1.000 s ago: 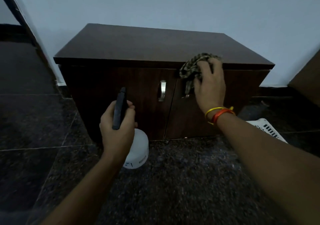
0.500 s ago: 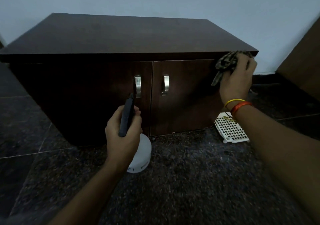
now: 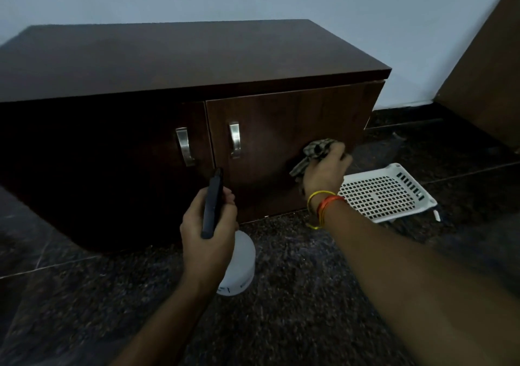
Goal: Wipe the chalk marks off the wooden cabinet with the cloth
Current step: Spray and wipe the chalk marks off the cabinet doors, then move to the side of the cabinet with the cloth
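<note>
Clearly we want the soft, light cloth [image 3: 315, 154] bunched tight — our right hand [image 3: 323, 173] clenches it against the cabinet [image 3: 295, 118] door, right of the handles, while our left hand [image 3: 208, 233] grips a spray bottle [image 3: 239, 270].

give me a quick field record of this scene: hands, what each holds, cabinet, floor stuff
right hand: presses a checked cloth against the right door, low and near its outer edge
left hand: grips a white spray bottle with a dark trigger head, held off the cabinet
cabinet: dark wood, two doors shut, one metal handle on each
chalk marks: none clear in this dim view
floor: dark speckled stone; a white perforated tray lies right of the cabinet
wrist: yellow and orange bands on the right
</note>
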A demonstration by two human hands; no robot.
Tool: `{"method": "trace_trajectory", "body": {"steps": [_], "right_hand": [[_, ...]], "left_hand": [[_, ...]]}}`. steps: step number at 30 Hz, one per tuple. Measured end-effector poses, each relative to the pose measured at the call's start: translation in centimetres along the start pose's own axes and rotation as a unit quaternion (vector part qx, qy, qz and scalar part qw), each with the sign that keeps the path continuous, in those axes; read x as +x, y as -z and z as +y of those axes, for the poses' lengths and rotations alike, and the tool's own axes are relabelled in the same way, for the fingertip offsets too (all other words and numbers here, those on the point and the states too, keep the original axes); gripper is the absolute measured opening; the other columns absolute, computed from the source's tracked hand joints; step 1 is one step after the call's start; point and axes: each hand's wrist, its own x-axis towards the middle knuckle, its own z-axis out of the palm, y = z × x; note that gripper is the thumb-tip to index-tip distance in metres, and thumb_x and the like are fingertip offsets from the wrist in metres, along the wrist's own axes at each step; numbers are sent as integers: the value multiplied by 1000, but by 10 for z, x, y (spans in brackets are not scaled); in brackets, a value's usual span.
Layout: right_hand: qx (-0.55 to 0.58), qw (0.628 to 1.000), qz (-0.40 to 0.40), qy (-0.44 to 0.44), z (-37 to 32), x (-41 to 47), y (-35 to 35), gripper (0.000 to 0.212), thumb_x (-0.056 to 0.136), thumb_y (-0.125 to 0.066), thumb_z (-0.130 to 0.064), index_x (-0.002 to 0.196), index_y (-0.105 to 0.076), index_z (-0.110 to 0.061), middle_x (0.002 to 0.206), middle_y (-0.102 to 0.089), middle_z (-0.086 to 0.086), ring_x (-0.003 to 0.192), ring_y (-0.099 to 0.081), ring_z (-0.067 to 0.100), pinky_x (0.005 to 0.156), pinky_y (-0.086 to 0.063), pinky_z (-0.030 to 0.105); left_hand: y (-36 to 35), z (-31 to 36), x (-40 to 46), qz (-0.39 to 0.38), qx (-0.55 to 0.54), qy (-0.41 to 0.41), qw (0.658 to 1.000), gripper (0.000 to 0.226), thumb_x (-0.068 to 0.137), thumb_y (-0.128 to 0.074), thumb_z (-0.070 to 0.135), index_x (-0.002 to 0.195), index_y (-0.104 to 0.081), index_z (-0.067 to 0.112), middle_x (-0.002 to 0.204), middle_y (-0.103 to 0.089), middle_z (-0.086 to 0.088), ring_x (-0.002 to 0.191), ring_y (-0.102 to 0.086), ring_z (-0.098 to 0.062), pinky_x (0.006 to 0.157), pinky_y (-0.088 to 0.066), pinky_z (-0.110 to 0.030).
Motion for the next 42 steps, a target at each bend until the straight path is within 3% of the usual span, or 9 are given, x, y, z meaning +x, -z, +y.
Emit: {"method": "trace_trajectory", "body": {"steps": [5,10,14,18,22,26,33,38,42], "right_hand": [[-22,998,-49,-37,11,-11,-5,39,84,-51,1,122,-42,1,128,-38,25,106,-48,43,86,-28,29],[-17,988,-136,-64,26,-9,-2,32,83,-59,-8,113,-52,-4,117,-52,23,106,-52,39,88,-41,36],[-4,980,-174,-92,27,-2,11,27,82,-63,-13,108,-58,-9,107,-64,16,104,-58,32,82,-44,31],[11,977,-192,-93,30,5,30,23,81,-65,-13,104,-62,-11,102,-66,15,98,-60,29,67,-33,20],[5,978,-182,-102,37,21,54,23,79,-66,-14,101,-63,-12,100,-68,14,97,-62,29,74,-41,25],[-11,980,-167,-109,45,51,87,26,79,-67,-17,104,-63,-13,104,-67,13,99,-61,29,82,-46,30],[8,985,-115,-127,82,121,130,20,74,-69,-11,91,-62,-19,89,-65,9,93,-63,30,85,-51,39],[-8,989,-101,-110,112,175,141,18,76,-71,-15,93,-64,-20,97,-68,11,94,-63,29,86,-52,40],[-24,991,-88,-102,140,212,140,19,81,-65,-11,97,-60,-18,96,-64,8,95,-60,30,86,-50,40]], "left_hand": [[-6,-7,-2,-13,19,4,1000,19,97,-54,7,97,-62,24,82,-61,1,68,-57,-16,63,-49,-29],[-16,-12,-5,-14,21,17,1000,18,98,-55,8,96,-62,25,79,-57,-4,71,-55,-28,66,-47,-49],[-29,-15,-6,-17,11,30,999,15,98,-54,6,102,-62,18,83,-59,2,70,-56,-16,66,-49,-40],[-48,-12,-3,-21,-2,32,999,15,97,-55,8,108,-62,15,90,-61,0,76,-59,-14,69,-50,-34],[-75,-3,4,-44,6,13,999,11,97,-59,18,107,-60,21,83,-58,6,76,-59,-10,72,-53,-36],[-114,7,6,-81,1,1,997,22,95,-62,23,115,-55,16,93,-58,5,87,-61,-11,80,-52,-35],[-204,10,22,-142,7,-4,990,27,93,-64,13,113,-46,16,95,-49,6,94,-54,-12,86,-45,-30],[-271,-1,45,-169,40,-18,985,29,91,-63,18,112,-42,23,105,-46,-8,94,-53,-25,85,-47,-47],[-315,-21,67,-159,63,-8,985,31,93,-64,15,113,-42,25,109,-44,-6,102,-53,-31,92,-46,-48]]}}
